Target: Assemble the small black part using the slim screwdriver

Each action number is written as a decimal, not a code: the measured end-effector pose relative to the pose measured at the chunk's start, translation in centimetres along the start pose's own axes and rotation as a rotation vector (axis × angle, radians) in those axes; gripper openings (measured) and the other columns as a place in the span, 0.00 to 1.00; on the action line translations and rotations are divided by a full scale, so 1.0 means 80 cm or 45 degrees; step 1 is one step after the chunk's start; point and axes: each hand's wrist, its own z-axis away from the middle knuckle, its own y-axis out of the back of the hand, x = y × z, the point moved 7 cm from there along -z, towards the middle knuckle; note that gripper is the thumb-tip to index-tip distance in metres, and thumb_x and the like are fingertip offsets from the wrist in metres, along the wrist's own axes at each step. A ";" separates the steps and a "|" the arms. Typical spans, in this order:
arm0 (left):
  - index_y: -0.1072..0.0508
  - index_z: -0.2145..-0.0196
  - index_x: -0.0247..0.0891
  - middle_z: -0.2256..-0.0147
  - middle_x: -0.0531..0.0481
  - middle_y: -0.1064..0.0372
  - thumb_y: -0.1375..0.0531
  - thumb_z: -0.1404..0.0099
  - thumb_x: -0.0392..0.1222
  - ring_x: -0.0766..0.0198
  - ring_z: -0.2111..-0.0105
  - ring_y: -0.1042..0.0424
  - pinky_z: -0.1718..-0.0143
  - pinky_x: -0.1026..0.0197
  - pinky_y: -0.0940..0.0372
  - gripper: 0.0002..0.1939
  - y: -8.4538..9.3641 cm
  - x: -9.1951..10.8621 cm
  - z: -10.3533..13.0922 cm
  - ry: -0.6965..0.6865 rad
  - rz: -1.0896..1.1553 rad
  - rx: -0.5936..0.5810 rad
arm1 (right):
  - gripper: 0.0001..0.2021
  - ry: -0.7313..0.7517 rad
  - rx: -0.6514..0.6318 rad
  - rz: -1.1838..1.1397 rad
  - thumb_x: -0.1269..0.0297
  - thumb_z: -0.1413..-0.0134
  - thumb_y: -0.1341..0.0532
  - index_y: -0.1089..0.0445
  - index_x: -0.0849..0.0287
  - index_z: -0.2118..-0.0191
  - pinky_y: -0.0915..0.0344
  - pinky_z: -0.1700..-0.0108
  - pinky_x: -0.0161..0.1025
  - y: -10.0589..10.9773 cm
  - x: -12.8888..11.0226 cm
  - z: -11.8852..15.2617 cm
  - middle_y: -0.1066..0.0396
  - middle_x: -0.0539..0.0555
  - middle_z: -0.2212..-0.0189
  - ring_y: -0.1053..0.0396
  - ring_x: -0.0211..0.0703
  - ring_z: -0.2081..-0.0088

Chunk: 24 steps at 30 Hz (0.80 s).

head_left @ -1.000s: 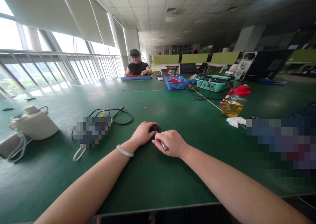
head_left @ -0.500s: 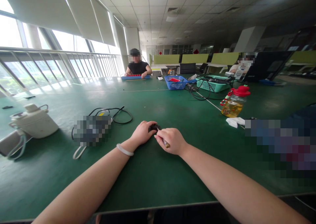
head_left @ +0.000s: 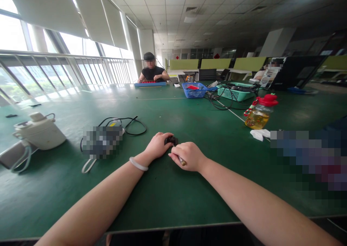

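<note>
Near the middle of the green table (head_left: 151,210), my left hand (head_left: 158,145) grips a small dark, rounded object (head_left: 171,140) by its left side. A white bangle circles that wrist. My right hand (head_left: 189,156) is closed around a slim rod-like tool (head_left: 182,161), whose brownish butt end sticks out below the fingers towards me. The tool's front end points at the dark object, but my fingers mostly hide it, so its kind and whether it touches cannot be told.
A white flask-like container (head_left: 40,132) stands left, near a looped black cable (head_left: 138,133). Right lie a red-lidded bottle (head_left: 258,114) and white tissue (head_left: 258,134). Farther back are a blue basket (head_left: 193,90), a green basket (head_left: 235,93) and a seated person (head_left: 153,72).
My right hand has shifted slightly down, away from the dark object, of which more now shows. My left hand keeps its hold. The view has shifted slightly.
</note>
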 end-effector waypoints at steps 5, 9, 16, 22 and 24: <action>0.29 0.51 0.42 0.58 0.48 0.27 0.41 0.42 0.39 0.55 0.54 0.32 0.50 0.55 0.37 0.19 0.000 0.000 0.000 -0.005 0.001 -0.008 | 0.13 0.012 -0.016 0.051 0.64 0.41 0.47 0.33 0.60 0.75 0.47 0.73 0.35 0.000 -0.003 0.000 0.30 0.52 0.79 0.35 0.37 0.77; 0.29 0.51 0.43 0.57 0.48 0.27 0.41 0.42 0.39 0.55 0.53 0.32 0.49 0.55 0.37 0.19 -0.002 -0.001 -0.001 0.019 0.005 -0.020 | 0.12 0.012 -0.059 0.088 0.64 0.41 0.47 0.32 0.60 0.73 0.47 0.72 0.35 -0.001 -0.006 -0.002 0.30 0.52 0.78 0.34 0.37 0.76; 0.29 0.51 0.43 0.57 0.49 0.27 0.41 0.42 0.38 0.56 0.54 0.32 0.50 0.56 0.37 0.20 -0.002 -0.002 -0.002 0.013 0.007 -0.018 | 0.10 0.025 -0.219 0.133 0.60 0.43 0.43 0.30 0.59 0.71 0.44 0.71 0.36 -0.015 -0.011 -0.003 0.29 0.53 0.75 0.32 0.40 0.73; 0.30 0.49 0.43 0.56 0.48 0.27 0.41 0.41 0.40 0.55 0.53 0.32 0.49 0.55 0.37 0.21 -0.004 -0.006 -0.002 0.022 0.010 -0.008 | 0.12 -0.052 -0.114 0.065 0.62 0.41 0.45 0.31 0.60 0.72 0.45 0.71 0.35 -0.004 0.001 -0.002 0.29 0.53 0.76 0.33 0.38 0.74; 0.31 0.48 0.42 0.56 0.48 0.27 0.42 0.41 0.41 0.54 0.53 0.32 0.50 0.54 0.37 0.21 -0.005 -0.007 -0.002 0.029 0.011 -0.012 | 0.13 -0.067 -0.070 0.049 0.63 0.40 0.46 0.31 0.60 0.72 0.45 0.72 0.35 0.002 0.006 -0.002 0.29 0.53 0.76 0.33 0.38 0.74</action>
